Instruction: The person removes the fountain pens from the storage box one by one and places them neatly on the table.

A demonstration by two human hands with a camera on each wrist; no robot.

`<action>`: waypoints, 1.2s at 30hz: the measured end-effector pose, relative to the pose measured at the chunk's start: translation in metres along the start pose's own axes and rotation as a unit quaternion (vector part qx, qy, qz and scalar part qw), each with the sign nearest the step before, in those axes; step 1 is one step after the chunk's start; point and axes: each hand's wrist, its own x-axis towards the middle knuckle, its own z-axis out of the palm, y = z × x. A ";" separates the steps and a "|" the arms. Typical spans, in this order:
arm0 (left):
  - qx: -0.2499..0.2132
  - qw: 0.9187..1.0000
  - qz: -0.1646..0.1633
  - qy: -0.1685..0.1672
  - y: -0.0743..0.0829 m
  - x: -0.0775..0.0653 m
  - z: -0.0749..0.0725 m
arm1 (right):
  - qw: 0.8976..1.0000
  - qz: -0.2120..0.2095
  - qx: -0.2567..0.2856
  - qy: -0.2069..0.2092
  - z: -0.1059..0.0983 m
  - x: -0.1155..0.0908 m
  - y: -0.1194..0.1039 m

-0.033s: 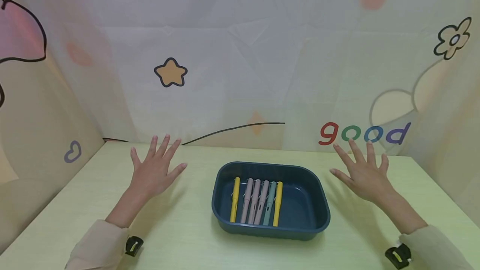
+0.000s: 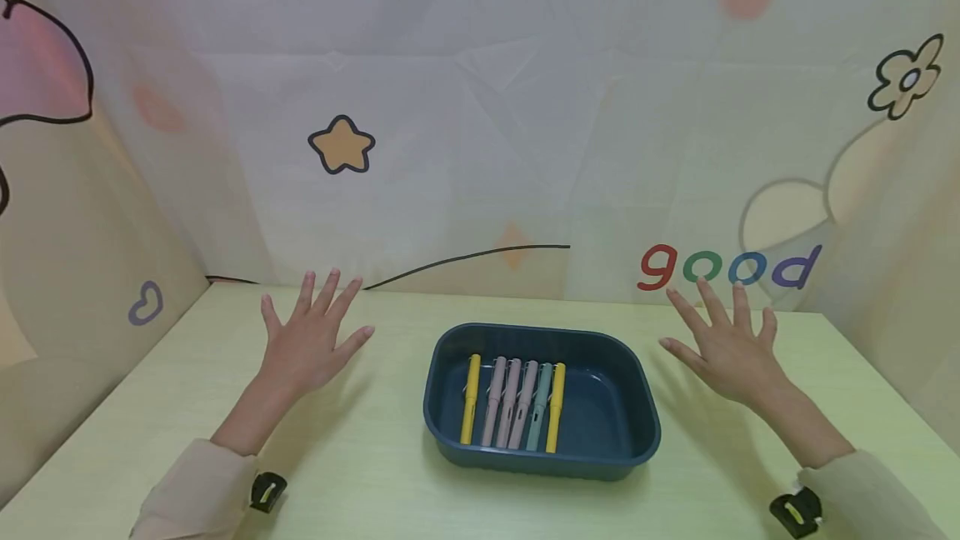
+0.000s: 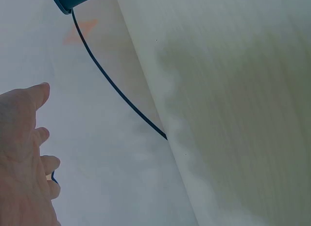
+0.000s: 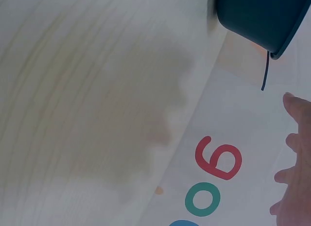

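Pens (image 2: 507, 403) lie in a row inside the dark blue tray (image 2: 603, 415) between your left hand (image 2: 307, 348) and right hand (image 2: 731, 357), both spread and holding nothing, so any pinch should probably take one barrel without nudging its close neighbours.

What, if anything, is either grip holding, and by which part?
Nothing is held: the left grip and right grip are both spread, apart from the dark-blue, rounded-rectangular, plastic-looking tray.
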 end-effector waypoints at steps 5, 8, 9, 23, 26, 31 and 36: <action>-0.002 1.000 0.001 -0.002 0.000 -0.001 -0.001 | 1.000 -0.003 0.004 -0.001 0.002 0.000 -0.001; -0.002 1.000 0.001 -0.003 0.000 -0.001 -0.003 | 1.000 -0.005 0.005 0.001 0.002 0.001 0.000; -0.003 1.000 0.002 -0.004 0.000 0.000 -0.003 | 1.000 -0.006 0.007 0.003 0.001 0.002 0.000; -0.015 1.000 0.017 0.006 0.017 0.004 -0.009 | 0.999 -0.017 0.019 0.029 -0.017 0.001 -0.004; -0.020 1.000 0.018 0.008 0.022 0.005 -0.012 | 0.999 -0.020 0.025 0.027 -0.019 0.002 -0.005; -0.057 0.998 0.024 0.008 0.034 0.008 -0.012 | 0.997 -0.026 0.070 0.022 -0.018 0.005 -0.009; -0.123 0.991 0.053 0.019 0.055 0.008 -0.008 | 0.990 -0.026 0.138 0.009 -0.014 0.004 -0.014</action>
